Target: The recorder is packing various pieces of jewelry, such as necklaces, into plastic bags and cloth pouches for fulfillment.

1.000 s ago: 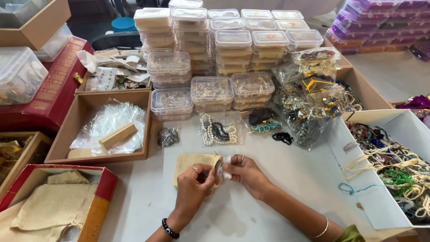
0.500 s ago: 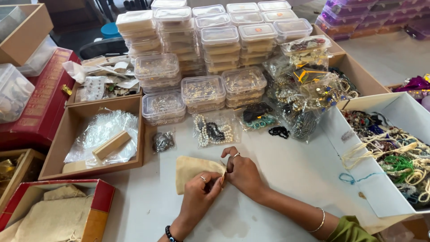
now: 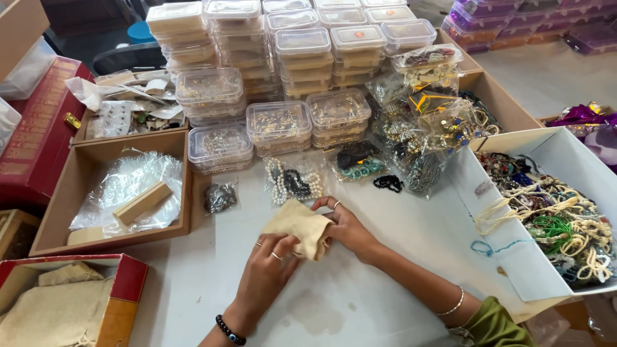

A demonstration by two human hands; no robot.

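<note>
We gripped the beige cloth pouch [image 3: 297, 224] with both our left hand [image 3: 268, 266] and right hand [image 3: 344, 226], seemingly mid-fold; smoothing it needed care.

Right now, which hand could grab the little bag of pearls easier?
Probably the right hand. It holds the far edge of the cloth pouch, just below the pearl bag. The left hand sits nearer the person.

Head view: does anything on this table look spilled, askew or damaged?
Mostly tidy. One white box at the right sits tilted, its tangled necklaces heaped inside. Both hands, left hand and right hand, hold a beige pouch; no spill or damage shows.
</note>
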